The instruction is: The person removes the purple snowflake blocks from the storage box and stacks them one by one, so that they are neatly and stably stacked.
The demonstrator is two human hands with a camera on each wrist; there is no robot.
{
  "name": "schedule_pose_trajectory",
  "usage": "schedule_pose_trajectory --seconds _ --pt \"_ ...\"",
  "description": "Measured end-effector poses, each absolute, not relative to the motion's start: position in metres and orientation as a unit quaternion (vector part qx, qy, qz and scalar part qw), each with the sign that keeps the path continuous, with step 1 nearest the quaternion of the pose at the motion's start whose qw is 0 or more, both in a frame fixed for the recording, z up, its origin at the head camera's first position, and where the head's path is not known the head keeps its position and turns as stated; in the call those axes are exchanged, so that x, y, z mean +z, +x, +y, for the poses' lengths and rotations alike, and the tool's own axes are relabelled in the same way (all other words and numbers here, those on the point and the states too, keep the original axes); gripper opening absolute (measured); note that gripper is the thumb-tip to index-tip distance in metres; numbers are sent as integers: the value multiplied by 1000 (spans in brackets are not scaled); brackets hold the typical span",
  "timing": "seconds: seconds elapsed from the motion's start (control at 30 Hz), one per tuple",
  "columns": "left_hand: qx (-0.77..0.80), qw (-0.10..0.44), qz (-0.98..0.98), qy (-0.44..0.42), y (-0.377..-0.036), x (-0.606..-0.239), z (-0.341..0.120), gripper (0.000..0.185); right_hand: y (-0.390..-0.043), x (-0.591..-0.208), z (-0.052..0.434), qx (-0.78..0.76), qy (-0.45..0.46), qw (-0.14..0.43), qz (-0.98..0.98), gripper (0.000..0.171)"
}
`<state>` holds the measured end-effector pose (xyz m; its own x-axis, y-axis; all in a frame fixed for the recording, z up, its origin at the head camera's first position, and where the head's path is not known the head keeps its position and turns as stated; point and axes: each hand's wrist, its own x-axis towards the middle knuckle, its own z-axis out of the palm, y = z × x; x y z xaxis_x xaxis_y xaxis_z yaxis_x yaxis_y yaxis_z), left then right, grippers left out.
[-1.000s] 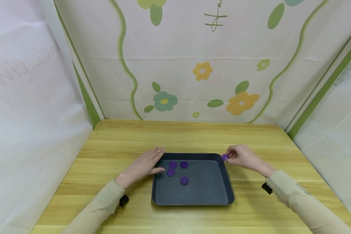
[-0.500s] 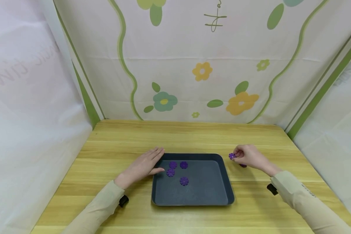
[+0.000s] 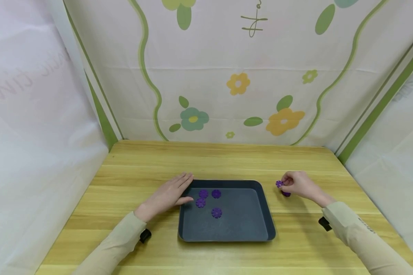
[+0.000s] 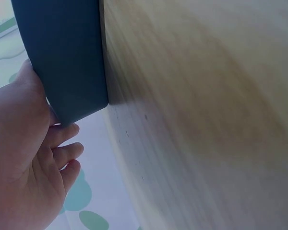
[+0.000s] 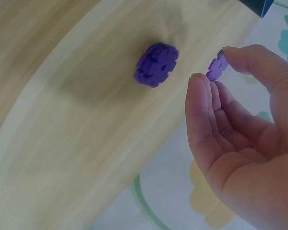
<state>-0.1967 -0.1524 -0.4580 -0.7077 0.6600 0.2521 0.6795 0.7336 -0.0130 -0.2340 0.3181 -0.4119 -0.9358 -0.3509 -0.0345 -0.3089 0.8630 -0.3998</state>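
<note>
At the right of the head view, a purple notched disc (image 3: 279, 183) is pinched between the thumb and fingertips of the right hand (image 3: 297, 184), and is held beyond the right edge of the dark tray (image 3: 241, 225). The tray is placed to the left of this grip and slightly lower in the frame. A thick purple piece (image 5: 156, 64) is seen on the table (image 3: 158, 160) just below the pinched disc in the head view; whether it is one disc or a stack cannot be told. The left hand (image 3: 165, 194) is set farther off, rested with straight fingers over the tray's upper left corner. No long axis is offered by the round pinched disc, but in the right wrist view it is tilted nearly edge-on, slanted from upper right to lower left. It is thin, with a slotted rim, and is matched by four purple discs (image 3: 217, 212) lying in the tray's left half.
</note>
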Motion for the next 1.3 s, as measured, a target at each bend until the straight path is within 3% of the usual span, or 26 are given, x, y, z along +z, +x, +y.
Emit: schedule_pose_trajectory --seconds 1.3 --pt "-40 137 -918 -370 -197 -459 -153 74 -230 -432 342 -173 -166 54 969 18"
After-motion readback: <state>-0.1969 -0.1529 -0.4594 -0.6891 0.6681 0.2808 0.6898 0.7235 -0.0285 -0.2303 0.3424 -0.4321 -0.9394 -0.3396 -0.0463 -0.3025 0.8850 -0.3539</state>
